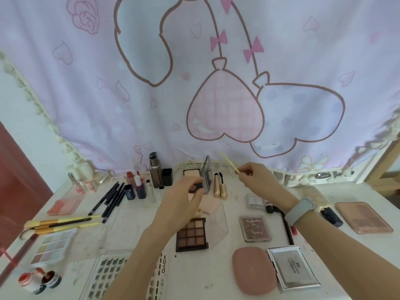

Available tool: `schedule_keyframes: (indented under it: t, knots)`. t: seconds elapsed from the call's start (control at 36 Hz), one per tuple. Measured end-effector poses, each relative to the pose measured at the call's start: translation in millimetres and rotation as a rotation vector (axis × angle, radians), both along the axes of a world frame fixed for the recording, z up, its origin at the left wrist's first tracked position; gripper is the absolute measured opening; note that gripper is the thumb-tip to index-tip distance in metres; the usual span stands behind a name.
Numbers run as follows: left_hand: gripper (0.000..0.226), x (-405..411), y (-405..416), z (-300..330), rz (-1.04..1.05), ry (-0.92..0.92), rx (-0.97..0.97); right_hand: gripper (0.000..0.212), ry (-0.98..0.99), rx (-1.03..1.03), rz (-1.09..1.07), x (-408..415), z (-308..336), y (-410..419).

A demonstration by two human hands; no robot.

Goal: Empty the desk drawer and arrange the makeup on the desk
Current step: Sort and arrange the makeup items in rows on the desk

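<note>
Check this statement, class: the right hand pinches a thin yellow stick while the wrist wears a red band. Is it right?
Not quite. The head view shows the right hand pinching the thin yellow stick, but the band on that wrist is pale blue-grey, not red.

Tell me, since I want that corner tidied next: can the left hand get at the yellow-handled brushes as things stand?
Probably yes: the brushes lie uncovered at the desk's left edge, but the left hand is busy holding a small compact.

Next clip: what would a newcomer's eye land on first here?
Probably the lilac cartoon curtain with heart balloons filling the back. Below it, the right hand pinches a thin yellow stick above the cluttered white desk, while the left hand grips a small dark compact at centre.
</note>
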State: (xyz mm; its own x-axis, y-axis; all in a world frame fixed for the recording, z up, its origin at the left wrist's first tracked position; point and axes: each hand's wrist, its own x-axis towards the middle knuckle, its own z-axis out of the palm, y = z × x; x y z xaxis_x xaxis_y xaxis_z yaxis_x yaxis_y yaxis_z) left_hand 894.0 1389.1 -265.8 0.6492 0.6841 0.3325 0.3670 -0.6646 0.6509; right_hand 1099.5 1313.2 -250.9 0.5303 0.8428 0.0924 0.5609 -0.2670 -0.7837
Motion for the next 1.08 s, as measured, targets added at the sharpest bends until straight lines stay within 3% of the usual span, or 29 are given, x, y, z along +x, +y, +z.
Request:
schedule_keyframes:
  t: [0.17,0.28,0.33,0.53,0.61,0.72,0.78,0.83,0.92,1.0,1.08]
  knots:
    - [0.053,-33.9,6.8,32.8,0.079,0.017,0.377,0.019,0.012,-0.027,0.381,-51.0,33.5,2.8]
    - [0.025,-69.9,10.5,41.1,0.089,0.121,0.553,0.021,-0.033,-0.048,0.524,-91.2,42.6,10.2]
    - [0.015,-92.4,11.5,40.2,0.100,0.136,0.580,0.023,-0.053,-0.048,0.573,-110.8,44.1,15.3]
    - [0.018,-176.6,22.5,32.2,0.258,-0.005,0.486,0.012,-0.032,0.136,0.663,-174.2,38.0,42.2]
    - [0.017,-209.3,27.3,27.8,0.411,-0.102,0.380,0.010,0.196,0.209,0.669,-206.3,38.5,59.9]
    - [0.017,-241.2,28.3,15.3,0.494,-0.138,0.226,0.020,0.880,0.190,0.652,-249.6,37.5,89.1]
    - [0.025,-252.5,27.5,7.8,0.510,-0.120,0.181,0.024,1.042,0.210,0.619,-266.0,38.0,104.5]
    - [0.033,-266.2,29.4,-0.7,0.580,-0.114,0.128,0.022,0.936,0.273,0.565,-278.1,39.0,120.9]
    - [0.043,-292.2,38.3,-18.5,0.806,-0.031,0.056,0.013,0.511,0.341,0.498,-286.1,39.0,143.9]
    - [0.048,-316.1,46.5,-42.7,0.971,0.123,-0.129,0.011,0.059,0.327,0.608,-294.7,33.5,161.2]
    - [0.046,-324.7,49.5,-66.7,1.001,0.223,-0.264,0.016,-0.278,0.200,0.759,-307.0,19.7,174.1]
